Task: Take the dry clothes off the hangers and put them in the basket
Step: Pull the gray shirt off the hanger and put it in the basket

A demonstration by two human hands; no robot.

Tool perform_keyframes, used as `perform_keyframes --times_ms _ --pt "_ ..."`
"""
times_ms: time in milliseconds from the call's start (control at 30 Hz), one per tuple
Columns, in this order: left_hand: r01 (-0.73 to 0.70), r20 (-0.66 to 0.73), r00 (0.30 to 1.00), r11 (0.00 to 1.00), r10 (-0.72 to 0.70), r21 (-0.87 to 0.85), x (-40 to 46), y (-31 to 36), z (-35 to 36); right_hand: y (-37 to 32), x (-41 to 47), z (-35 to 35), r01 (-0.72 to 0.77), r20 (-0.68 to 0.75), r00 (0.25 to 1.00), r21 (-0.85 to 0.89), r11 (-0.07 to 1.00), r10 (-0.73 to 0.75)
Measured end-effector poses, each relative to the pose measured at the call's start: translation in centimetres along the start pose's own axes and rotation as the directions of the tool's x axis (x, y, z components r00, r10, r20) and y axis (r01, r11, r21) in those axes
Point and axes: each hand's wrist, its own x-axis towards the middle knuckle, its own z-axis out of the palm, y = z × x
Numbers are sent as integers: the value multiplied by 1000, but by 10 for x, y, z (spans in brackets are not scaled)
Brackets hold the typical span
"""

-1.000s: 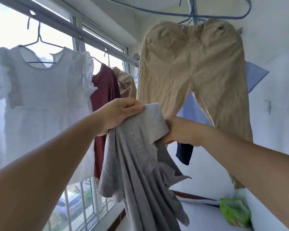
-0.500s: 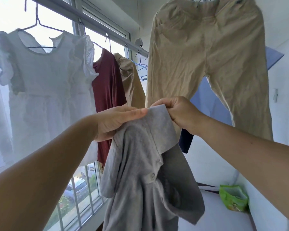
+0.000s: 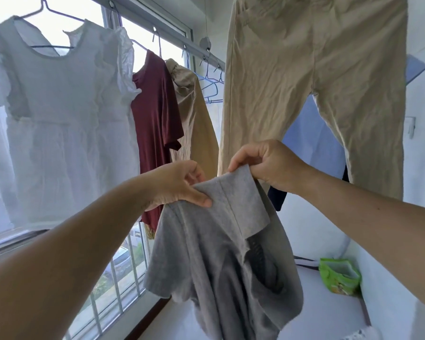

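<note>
A grey garment point(image 3: 214, 253) hangs in front of me, off any hanger. My left hand point(image 3: 177, 185) pinches its top edge on the left, thumb over the cloth. My right hand point(image 3: 268, 163) pinches the top edge on the right. Along the window rail hang a white dress point(image 3: 64, 119), a maroon top point(image 3: 155, 119) and a tan garment point(image 3: 194, 119), each on a wire hanger. Beige trousers point(image 3: 317, 69) hang overhead at the right. No basket is in view.
Empty blue hangers point(image 3: 210, 87) hang on the rail further back. A blue cloth point(image 3: 322, 141) and a dark garment point(image 3: 276, 200) hang behind the trousers. A green bag point(image 3: 339, 276) lies on the white floor by the right wall. Window bars point(image 3: 123, 273) run low at left.
Both hands shifted along the grey garment's top edge and now hold it spread between them. The view has tilted down and moved closer to the hanging clothes.
</note>
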Motion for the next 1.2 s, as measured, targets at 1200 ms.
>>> perform_keyframes --times_ms 1200 --pt "69 6 998 978 -69 -198 3 -24 72 44 -26 50 -232 163 949 -222 947 271"
